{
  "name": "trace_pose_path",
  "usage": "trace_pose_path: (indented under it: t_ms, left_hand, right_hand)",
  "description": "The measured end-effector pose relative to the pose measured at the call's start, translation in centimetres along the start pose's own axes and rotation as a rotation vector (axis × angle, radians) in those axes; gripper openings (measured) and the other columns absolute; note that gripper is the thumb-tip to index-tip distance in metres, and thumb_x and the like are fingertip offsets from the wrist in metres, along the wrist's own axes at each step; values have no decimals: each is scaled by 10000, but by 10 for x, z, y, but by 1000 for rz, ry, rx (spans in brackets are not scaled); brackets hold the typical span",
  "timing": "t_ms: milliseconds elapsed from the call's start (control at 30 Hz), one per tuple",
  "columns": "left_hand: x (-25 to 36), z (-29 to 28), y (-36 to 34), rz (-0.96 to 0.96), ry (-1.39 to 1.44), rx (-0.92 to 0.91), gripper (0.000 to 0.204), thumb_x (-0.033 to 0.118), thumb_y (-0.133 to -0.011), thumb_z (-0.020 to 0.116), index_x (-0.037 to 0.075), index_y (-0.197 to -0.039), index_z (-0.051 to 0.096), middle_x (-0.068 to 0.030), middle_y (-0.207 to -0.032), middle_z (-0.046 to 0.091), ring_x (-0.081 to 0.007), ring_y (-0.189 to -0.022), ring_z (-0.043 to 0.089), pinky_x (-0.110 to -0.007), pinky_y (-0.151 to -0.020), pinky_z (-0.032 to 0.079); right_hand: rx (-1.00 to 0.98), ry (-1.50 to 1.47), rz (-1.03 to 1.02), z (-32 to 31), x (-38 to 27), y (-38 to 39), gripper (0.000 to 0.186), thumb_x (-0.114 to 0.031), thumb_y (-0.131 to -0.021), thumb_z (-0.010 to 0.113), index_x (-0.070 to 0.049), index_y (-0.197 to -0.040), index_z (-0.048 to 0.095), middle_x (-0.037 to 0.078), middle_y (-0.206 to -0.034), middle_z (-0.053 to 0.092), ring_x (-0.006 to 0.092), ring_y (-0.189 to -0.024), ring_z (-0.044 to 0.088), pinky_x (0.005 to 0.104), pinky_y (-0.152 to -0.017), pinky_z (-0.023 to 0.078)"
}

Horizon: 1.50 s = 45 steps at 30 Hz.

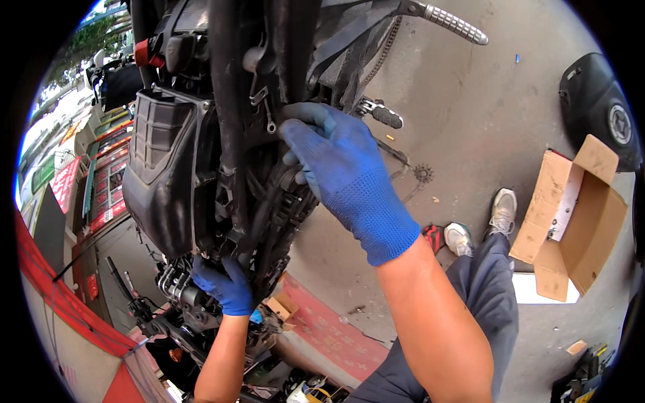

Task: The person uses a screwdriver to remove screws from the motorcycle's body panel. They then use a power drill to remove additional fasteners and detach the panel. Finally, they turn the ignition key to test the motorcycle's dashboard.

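A partly stripped motorcycle fills the left and middle of the view, its black frame tube (232, 127) running from top to bottom. My right hand (329, 151), in a blue knitted glove, is at the frame's right side. Its fingers are curled inward by a small metal ring end (271, 127); whatever is between the fingertips is hidden. Beneath it runs a bundle of black cables (269, 215). Lower left, my gloved left hand (225, 287) rests against the machine under a black ribbed plastic housing (161, 168), thumb and fingers apart.
An opened cardboard box (571, 228) stands on the floor at right, below a black tank-like part (601, 111). A footpeg (383, 113) and a ridged metal lever (457, 25) stick out from the motorcycle. Another person's shoe (502, 209) may not be told from mine.
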<state>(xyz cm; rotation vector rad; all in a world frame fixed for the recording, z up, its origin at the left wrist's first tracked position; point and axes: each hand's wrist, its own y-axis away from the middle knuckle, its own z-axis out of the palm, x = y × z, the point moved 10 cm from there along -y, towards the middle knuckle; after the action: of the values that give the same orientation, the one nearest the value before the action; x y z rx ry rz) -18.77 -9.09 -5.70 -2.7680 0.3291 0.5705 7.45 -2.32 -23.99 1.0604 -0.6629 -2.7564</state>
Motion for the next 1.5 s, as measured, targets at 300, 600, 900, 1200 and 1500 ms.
trace_pose_path:
  t_ms: [300,600,900,1200,1500]
  left_hand:
    - [-7,7,7,-58,29,-4,514,221,-858,537,-73,-1238,354,-265,-1107,443,-405,-1012,434,-492,-913,330]
    - [-15,13,8,-80,80,-80,525,238,-882,513,-80,-1258,332,-283,-1147,425,-421,-1050,427,-492,-936,326]
    - [6,1,-20,-20,213,-70,348,132,-811,552,1,-1119,460,-222,-1003,509,-383,-891,465,-466,-764,356]
    - [-10,4,-17,-41,250,-146,452,203,-763,614,28,-1143,441,-129,-968,502,-304,-863,449,-456,-754,335]
    - [-14,7,-15,-103,241,-168,406,225,-766,618,67,-1115,483,-89,-995,546,-287,-862,472,-476,-799,352]
  right_hand:
    - [-90,-342,168,34,23,-7,223,-176,-878,601,11,-999,584,57,-841,600,106,-690,561,247,-605,479]
    - [-13,-715,378,58,53,-4,192,-180,-885,634,-18,-964,568,35,-801,573,104,-649,549,247,-580,489]
    - [32,-715,322,61,60,-2,159,-183,-920,591,-55,-999,541,61,-855,590,157,-759,584,314,-663,510]
    - [26,-852,439,54,52,16,365,-383,-986,405,-90,-1065,610,136,-978,675,283,-851,636,414,-712,504]
    - [122,-764,346,54,54,8,237,-260,-943,546,-102,-1109,602,74,-1016,664,259,-927,622,441,-810,511]
